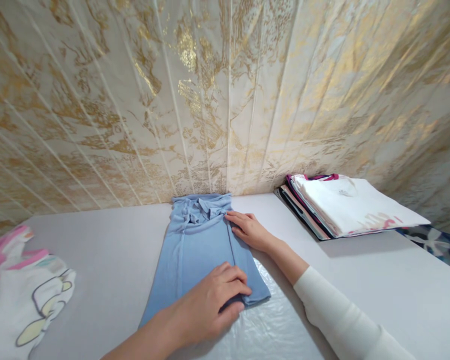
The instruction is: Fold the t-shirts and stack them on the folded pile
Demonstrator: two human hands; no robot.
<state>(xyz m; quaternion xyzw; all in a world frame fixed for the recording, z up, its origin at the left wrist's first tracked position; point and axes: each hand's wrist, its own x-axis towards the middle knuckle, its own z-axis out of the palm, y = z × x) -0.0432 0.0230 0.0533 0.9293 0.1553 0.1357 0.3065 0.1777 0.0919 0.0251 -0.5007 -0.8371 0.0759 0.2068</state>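
A light blue knit garment (206, 250), apparently a shirt, lies flat and lengthwise on the table with its sides running straight. Its far end near the wall is gathered and wrinkled. At the near hem, my left hand (219, 300) curls over the cloth, fingers on top and thumb at the hem's edge, with a dark fold of cloth between them. My right hand (249, 230) lies palm down along the far right side, its fingers stretched out over the garment's edge. My left forearm covers part of the near left hem.
A stack of folded clothes (360, 205) with a white shirt on top stands at the right. Dark blue patterned cloth (431, 240) shows behind it. Pink and white printed clothing (26, 295) lies crumpled at the left. A gold-patterned curtain (210, 100) hangs behind the white table (108, 250).
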